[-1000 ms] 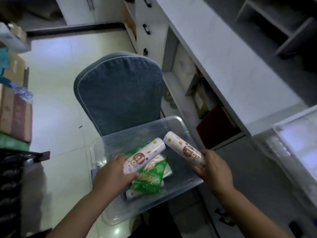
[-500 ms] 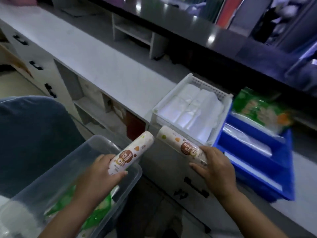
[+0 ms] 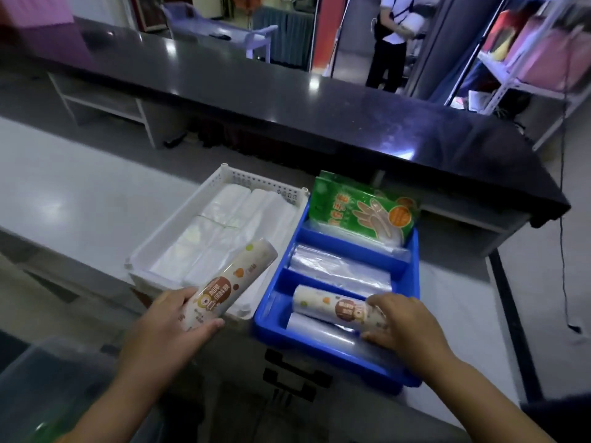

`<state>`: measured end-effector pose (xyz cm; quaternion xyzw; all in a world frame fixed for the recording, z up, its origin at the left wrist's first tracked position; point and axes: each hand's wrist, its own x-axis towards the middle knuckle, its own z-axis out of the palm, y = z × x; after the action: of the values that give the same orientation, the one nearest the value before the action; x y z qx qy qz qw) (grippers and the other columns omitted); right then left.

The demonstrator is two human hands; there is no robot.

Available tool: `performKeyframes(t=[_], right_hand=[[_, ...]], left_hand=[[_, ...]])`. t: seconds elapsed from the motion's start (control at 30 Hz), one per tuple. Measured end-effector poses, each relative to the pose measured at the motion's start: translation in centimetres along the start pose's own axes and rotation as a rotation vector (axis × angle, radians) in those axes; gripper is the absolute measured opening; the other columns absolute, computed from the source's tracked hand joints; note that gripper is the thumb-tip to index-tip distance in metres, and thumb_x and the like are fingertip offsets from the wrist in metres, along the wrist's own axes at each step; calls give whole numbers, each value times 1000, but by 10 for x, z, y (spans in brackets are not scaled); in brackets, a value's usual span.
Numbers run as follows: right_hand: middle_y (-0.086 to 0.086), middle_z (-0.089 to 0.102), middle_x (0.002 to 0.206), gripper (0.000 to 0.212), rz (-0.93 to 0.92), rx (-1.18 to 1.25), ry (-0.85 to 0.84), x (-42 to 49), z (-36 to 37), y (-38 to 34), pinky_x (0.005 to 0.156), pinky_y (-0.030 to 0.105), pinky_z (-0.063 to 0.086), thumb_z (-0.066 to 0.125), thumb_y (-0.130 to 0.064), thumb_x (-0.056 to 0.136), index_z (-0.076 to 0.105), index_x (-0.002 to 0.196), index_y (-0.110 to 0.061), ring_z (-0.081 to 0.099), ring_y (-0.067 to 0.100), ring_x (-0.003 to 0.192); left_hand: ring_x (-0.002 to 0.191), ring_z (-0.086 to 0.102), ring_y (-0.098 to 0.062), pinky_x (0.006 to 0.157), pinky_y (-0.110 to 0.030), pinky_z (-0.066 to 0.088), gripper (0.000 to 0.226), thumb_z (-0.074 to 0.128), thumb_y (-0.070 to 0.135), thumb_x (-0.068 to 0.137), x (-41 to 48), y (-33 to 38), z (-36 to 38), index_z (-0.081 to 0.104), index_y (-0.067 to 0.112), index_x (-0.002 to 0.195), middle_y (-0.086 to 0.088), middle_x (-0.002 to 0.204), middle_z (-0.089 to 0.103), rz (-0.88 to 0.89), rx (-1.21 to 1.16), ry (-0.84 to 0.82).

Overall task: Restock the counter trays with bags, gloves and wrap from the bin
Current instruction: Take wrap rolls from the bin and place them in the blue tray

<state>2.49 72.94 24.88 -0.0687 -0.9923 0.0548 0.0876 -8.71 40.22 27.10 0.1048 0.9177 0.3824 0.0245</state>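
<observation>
Fingers (image 3: 380,310) press one wrap roll (image 3: 332,306) into blue tray (image 3: 271,327) — left hand (image 3: 169,327) grips another.

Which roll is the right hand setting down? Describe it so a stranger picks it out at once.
Find the blue plastic divided tray on the grey counter, right of the white perforated basket. In its nearest compartment the right hand grips a white printed cylinder of wrap with a brown label. Unlike the clear unprinted rolls around it, it carries coloured dots and lies crosswise.

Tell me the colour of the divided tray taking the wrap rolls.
Blue tray, clearest in the head view, beside the white basket.
</observation>
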Motion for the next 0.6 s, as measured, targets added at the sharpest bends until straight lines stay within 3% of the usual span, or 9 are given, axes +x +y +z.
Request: performKeyframes(t=[0.1, 0.33, 0.5, 0.6], right_hand=[[-8, 68, 82, 53, -65, -26, -9, 5, 8, 7, 58, 23, 49, 85, -50, 48, 62, 90, -28, 63, 12, 67], [-12, 66, 85, 53, -101, 19, -50, 10, 24, 19, 63, 24, 49, 80, -52, 51, 57, 94, -31, 63, 11, 73], [-12, 63, 92, 37, -73, 64, -80, 13, 23, 15, 68, 22, 47, 69, -52, 62, 61, 91, -30, 60, 10, 82], [-12, 63, 92, 30, 2, 210, -18, 25, 15, -3, 72, 21, 44, 66, -46, 73, 65, 95, -27, 57, 9, 84]], left_hand=[[75, 54, -6, 61, -31, 47, 46, 81, 35, 64, 9, 20, 14, 60, 23, 103, 13, 87, 55, -9, 15, 7], [74, 54, -6, 57, -28, 44, 49, 81, 34, 64, 29, 32, 29, 60, 21, 106, 8, 88, 57, -22, 76, 10], [73, 54, -4, 55, -21, 44, 51, 78, 41, 66, 46, 29, 30, 57, 24, 109, 12, 89, 55, 39, 111, -50], [73, 54, -2, 54, -16, 40, 51, 76, 45, 66, 56, 36, 33, 54, 29, 109, 15, 90, 54, 92, 111, -83]])
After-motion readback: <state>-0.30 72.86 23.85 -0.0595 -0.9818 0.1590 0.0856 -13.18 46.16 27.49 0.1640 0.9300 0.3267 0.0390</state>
